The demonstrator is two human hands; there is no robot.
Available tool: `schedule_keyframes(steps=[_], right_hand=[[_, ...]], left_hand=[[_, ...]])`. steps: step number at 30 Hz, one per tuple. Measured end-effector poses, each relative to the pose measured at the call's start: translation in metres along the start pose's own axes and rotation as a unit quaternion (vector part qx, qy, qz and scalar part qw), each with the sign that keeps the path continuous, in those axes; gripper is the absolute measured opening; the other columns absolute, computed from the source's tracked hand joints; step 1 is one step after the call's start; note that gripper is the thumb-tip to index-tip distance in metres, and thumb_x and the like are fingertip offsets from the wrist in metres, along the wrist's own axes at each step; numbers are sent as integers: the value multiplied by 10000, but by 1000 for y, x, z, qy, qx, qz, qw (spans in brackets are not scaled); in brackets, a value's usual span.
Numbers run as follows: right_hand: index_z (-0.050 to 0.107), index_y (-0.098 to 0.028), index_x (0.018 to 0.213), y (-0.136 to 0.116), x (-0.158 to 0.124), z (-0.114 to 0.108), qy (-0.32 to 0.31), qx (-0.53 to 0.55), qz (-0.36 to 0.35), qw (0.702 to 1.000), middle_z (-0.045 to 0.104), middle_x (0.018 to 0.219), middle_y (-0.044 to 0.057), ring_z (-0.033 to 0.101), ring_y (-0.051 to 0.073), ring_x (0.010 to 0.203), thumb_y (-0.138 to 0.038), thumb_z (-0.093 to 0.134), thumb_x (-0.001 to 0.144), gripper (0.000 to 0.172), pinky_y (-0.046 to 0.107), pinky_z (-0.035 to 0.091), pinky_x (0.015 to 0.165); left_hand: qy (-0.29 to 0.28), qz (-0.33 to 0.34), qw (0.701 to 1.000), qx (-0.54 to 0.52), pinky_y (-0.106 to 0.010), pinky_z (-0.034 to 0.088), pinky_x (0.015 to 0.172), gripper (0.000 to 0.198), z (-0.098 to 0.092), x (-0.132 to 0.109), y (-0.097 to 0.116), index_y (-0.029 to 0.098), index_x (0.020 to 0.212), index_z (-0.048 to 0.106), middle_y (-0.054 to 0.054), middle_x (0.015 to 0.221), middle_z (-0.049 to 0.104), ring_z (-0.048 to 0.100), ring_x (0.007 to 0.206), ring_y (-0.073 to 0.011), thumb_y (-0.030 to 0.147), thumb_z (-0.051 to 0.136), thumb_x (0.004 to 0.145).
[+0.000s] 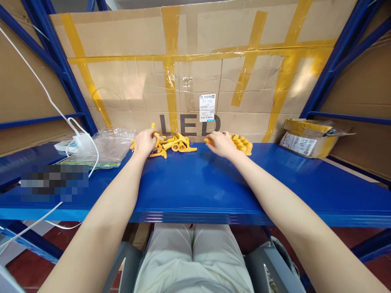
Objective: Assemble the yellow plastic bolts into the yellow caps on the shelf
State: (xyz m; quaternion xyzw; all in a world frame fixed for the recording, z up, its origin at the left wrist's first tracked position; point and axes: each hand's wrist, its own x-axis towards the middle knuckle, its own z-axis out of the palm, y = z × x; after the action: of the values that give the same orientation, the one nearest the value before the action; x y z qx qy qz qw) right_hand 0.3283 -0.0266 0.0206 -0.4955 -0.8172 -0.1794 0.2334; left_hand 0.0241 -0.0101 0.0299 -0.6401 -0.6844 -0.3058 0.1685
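My left hand (144, 141) is closed at the left end of a loose pile of yellow plastic pieces (177, 143). From its fingers sticks up a slim yellow plastic piece (153, 128). Some pile pieces are curved, others have round ends with dark centres. My right hand (222, 144) is bent over the shelf further right, with a yellow plastic piece (209, 141) at its fingertips. Just beyond it, a compact group of knobbly yellow pieces (242, 145) stands close together, partly hidden by the hand. The exact kind of these pieces is too small to tell.
The blue metal shelf (195, 183) backs onto a large taped carton (137, 81) marked LED. A small opened cardboard box (308, 140) sits at right. On the left lie clear plastic bags (113, 144), a white adapter with cable (82, 140) and a blurred-out dark object (55, 181).
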Motion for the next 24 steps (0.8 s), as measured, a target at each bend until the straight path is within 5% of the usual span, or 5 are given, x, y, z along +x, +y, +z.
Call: schedule_keyframes(steps=[5, 14, 24], right_hand=[[581, -165, 1178, 13, 0, -2, 41, 17, 53, 998, 664, 1138, 151, 560, 311, 1068, -254, 434, 887, 338, 464, 325, 892], [615, -192, 1038, 40, 0, 1, 20, 20, 143, 989, 707, 1001, 110, 602, 303, 987, -302, 492, 836, 261, 453, 339, 881], [608, -185, 1010, 47, -1, 4, 12, 10, 162, 987, 702, 982, 114, 592, 310, 1002, -338, 526, 833, 248, 478, 343, 893]], left_hand=[[-23, 42, 999, 12, -350, 454, 924, 451, 6, 0, -14, 228, 1249, 628, -72, 1207, 665, 591, 1112, -259, 233, 445, 837], [-122, 20, 990, 73, -356, 398, 999, 550, 23, 1, -23, 256, 1331, 550, -85, 1296, 605, 529, 1211, -266, 176, 478, 792], [-89, 18, 994, 57, -455, 307, 1085, 475, 26, -3, -22, 255, 1305, 557, -110, 1479, 386, 335, 1368, -291, 331, 363, 878]])
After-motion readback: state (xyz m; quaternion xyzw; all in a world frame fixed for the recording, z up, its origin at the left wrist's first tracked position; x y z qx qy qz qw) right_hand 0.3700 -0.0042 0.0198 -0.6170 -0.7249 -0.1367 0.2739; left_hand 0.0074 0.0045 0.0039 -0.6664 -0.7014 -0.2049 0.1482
